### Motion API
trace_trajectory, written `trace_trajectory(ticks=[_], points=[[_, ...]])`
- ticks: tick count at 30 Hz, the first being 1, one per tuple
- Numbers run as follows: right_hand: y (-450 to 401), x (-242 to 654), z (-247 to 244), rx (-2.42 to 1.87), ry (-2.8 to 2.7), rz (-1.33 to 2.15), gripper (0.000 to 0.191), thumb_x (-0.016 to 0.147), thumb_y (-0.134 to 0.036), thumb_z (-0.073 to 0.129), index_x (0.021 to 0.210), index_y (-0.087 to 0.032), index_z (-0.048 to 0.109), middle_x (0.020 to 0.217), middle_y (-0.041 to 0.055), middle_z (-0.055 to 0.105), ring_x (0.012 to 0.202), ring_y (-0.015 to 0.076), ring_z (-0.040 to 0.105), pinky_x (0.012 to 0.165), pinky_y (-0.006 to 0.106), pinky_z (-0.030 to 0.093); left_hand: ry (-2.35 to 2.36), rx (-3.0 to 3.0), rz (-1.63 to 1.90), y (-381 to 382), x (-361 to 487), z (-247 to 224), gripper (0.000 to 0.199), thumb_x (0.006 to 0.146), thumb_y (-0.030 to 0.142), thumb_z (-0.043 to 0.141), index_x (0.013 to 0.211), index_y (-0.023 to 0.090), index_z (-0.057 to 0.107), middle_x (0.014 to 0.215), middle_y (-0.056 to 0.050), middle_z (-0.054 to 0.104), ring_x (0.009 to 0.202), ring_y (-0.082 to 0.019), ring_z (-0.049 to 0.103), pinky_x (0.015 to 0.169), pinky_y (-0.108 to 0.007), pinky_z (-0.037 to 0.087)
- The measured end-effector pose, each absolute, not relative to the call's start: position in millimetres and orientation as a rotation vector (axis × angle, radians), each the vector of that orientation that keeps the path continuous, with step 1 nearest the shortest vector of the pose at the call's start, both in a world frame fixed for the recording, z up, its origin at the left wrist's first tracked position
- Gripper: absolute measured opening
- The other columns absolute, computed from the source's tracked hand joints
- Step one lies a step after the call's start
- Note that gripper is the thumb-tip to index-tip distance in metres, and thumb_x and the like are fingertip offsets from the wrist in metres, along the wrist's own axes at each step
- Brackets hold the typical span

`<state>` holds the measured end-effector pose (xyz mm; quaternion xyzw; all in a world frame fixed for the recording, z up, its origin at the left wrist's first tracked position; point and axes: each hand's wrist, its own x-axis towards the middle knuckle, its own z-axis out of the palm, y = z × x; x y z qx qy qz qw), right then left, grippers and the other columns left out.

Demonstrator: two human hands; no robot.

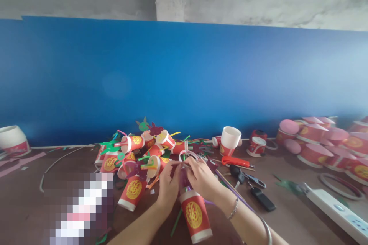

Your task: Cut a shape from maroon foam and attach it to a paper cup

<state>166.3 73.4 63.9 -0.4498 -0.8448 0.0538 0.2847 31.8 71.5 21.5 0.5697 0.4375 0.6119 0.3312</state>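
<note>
My left hand [169, 182] and my right hand [202, 178] meet at the fingertips in the middle of the table. Both are closed in a pinch on a small purple paper piece [183, 179], mostly hidden by the fingers. Just below it lies a red paper cup [196, 214] with a yellow emblem, its base towards me. Green and purple strips come out of its far end. To the left of my hands is a pile of similar red cups [134, 189], decorated with coloured straws and cut-outs such as a green star shape [110, 146].
Right of my hands lie an orange-red utility knife [235, 161], keys with a black fob [262, 198] and a white power strip [335, 208]. A white cup stack [230, 138] stands behind. Red-and-pink cups [314, 155] crowd the far right. A blue panel [184, 80] closes off the back.
</note>
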Motion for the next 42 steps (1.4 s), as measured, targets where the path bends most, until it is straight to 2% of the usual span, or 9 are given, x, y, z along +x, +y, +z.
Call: trace_trajectory(ticks=[5,10,14,16,20,22,25,31,42], points=[[73,165,64,-1.214,-2.275,0.123,0.02,0.081,-0.003,0.038,0.089,-0.017,0.05,0.074,0.0043,0.065,0.071,0.0195,0.059,0.071,0.032,0.037,1.132,1.429,1.592,70,34,24,0.018,0.084,0.033,0.052,0.084,0.017,0.06,0.077,-0.003,0.065,0.071,-0.016,0.06,0.065,-0.027,0.048],[71,164,66,-1.186,-2.296,0.109,0.017,0.083,-0.005,0.037,0.087,-0.017,0.048,0.072,0.0036,0.064,0.069,0.019,0.06,0.069,0.032,0.036,1.015,1.333,1.607,66,39,28,0.029,0.087,0.043,0.046,0.081,0.017,0.056,0.067,0.0,0.057,0.061,-0.013,0.055,0.056,-0.024,0.046],[72,164,66,-1.193,-2.293,0.095,0.019,0.081,-0.003,0.037,0.089,-0.017,0.048,0.075,0.0045,0.066,0.071,0.0197,0.061,0.071,0.033,0.036,1.021,1.297,1.606,65,38,28,0.031,0.088,0.045,0.043,0.093,0.017,0.056,0.067,0.0,0.057,0.057,-0.013,0.054,0.053,-0.023,0.045],[72,164,65,-1.198,-2.291,0.094,0.021,0.08,-0.003,0.037,0.091,-0.017,0.048,0.077,0.0055,0.067,0.073,0.0206,0.061,0.072,0.034,0.037,1.049,1.322,1.625,65,37,27,0.029,0.09,0.042,0.042,0.097,0.018,0.056,0.074,-0.002,0.061,0.064,-0.014,0.058,0.059,-0.025,0.048],[72,164,65,-1.202,-2.29,0.129,0.017,0.084,-0.006,0.036,0.088,-0.017,0.048,0.077,0.0067,0.067,0.074,0.0217,0.061,0.071,0.034,0.037,1.085,1.474,1.617,66,34,24,0.023,0.089,0.033,0.044,0.101,0.019,0.059,0.102,-0.008,0.065,0.095,-0.02,0.061,0.084,-0.033,0.047],[72,164,65,-1.206,-2.292,0.141,0.016,0.084,-0.006,0.037,0.087,-0.017,0.048,0.077,0.0065,0.067,0.073,0.0218,0.061,0.07,0.033,0.037,1.078,1.507,1.577,67,34,21,0.024,0.086,0.029,0.049,0.105,0.019,0.059,0.108,-0.01,0.064,0.101,-0.022,0.06,0.087,-0.035,0.047],[72,164,66,-1.216,-2.289,0.136,0.017,0.082,-0.005,0.038,0.088,-0.017,0.049,0.075,0.0057,0.067,0.072,0.0212,0.061,0.071,0.033,0.037,1.109,1.479,1.539,67,34,19,0.025,0.084,0.027,0.052,0.105,0.018,0.059,0.104,-0.01,0.066,0.094,-0.022,0.063,0.081,-0.034,0.051],[71,164,66,-1.2,-2.294,0.142,0.02,0.082,-0.004,0.039,0.092,-0.016,0.052,0.075,0.0051,0.067,0.073,0.0204,0.062,0.072,0.033,0.037,1.169,1.458,1.524,65,33,20,0.017,0.081,0.03,0.055,0.09,0.017,0.063,0.082,-0.005,0.069,0.073,-0.019,0.065,0.065,-0.029,0.052],[72,165,65,-1.146,-2.262,0.071,0.021,0.082,-0.005,0.037,0.088,-0.017,0.053,0.073,0.0044,0.064,0.07,0.019,0.058,0.071,0.032,0.037,1.182,1.475,1.516,68,33,16,0.016,0.083,0.032,0.053,0.085,0.017,0.059,0.072,-0.002,0.064,0.064,-0.016,0.06,0.057,-0.025,0.048]])
